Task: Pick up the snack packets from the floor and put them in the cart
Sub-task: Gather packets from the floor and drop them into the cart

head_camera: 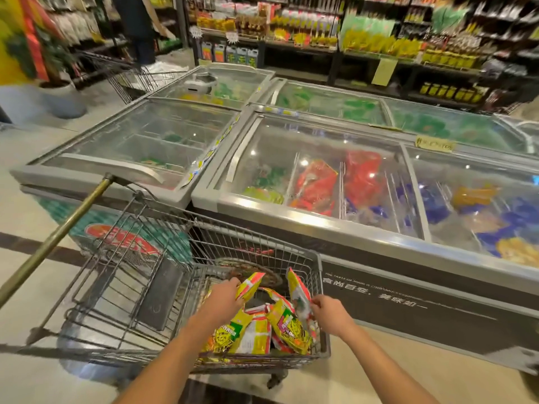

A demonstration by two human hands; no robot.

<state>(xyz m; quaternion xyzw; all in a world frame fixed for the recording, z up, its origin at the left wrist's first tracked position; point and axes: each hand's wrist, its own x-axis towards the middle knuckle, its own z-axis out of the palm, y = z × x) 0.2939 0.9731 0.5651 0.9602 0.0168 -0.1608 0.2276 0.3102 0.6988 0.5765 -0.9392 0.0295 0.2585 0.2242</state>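
A grey wire shopping cart (pixel 318 275) stands in front of me, its basket holding several yellow, red and white snack packets (pixel 256 330). My left hand (pixel 224 295) is inside the basket, gripping one packet (pixel 250 284) by its edge. My right hand (pixel 329 313) is over the basket's right side, pinching another packet (pixel 297 290) that stands upright against the cart wall. No packets are visible on the floor.
Glass-topped chest freezers (pixel 320 220) stand right behind and to the right of the cart. A brass-coloured pole (pixel 55 234) leans across the left. A second cart (pixel 131 74) and a standing person (pixel 140 27) are far back by the shelves.
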